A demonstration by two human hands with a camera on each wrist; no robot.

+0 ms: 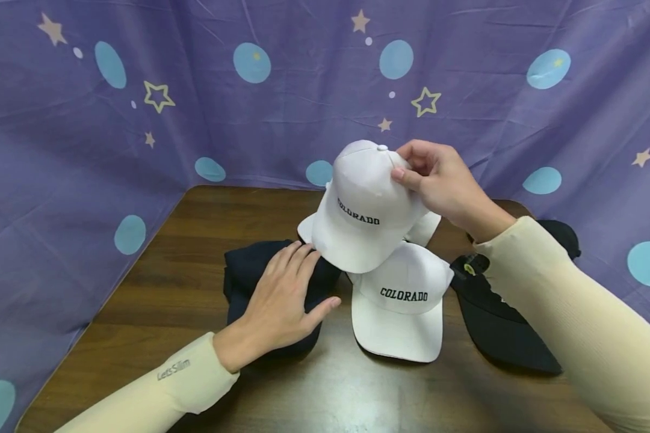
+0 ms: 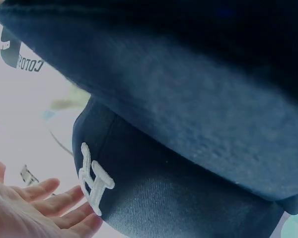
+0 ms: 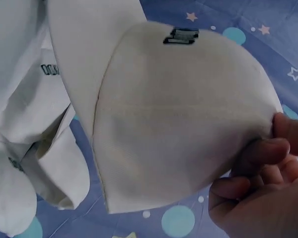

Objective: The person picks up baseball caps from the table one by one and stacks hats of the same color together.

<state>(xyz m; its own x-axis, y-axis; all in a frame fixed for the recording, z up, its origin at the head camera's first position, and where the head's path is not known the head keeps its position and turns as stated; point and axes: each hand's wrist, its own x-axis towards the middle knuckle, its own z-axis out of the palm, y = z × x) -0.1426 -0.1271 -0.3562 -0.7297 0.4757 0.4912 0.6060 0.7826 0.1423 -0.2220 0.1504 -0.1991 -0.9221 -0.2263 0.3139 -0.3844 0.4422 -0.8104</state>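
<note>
In the head view a white baseball cap (image 1: 360, 207) with COLORADO lettering hangs tilted over the table, brim toward me. My right hand (image 1: 439, 177) pinches its crown between thumb and fingers; the right wrist view shows that grip at the edge of the cap (image 3: 174, 124). Below it another white COLORADO cap (image 1: 403, 337) lies brim forward, and part of a further white cap (image 1: 425, 228) shows behind. My left hand (image 1: 281, 307) lies over dark navy caps (image 1: 246, 264), fingers straight. In the left wrist view its fingertips meet the navy cap's white embroidered letter (image 2: 94, 186).
Black caps (image 1: 504, 334) lie on the right of the brown wooden table (image 1: 157, 288), partly hidden behind my right sleeve (image 1: 563, 313). A purple curtain (image 1: 303, 102) with stars and blue ovals hangs behind the table and along both sides.
</note>
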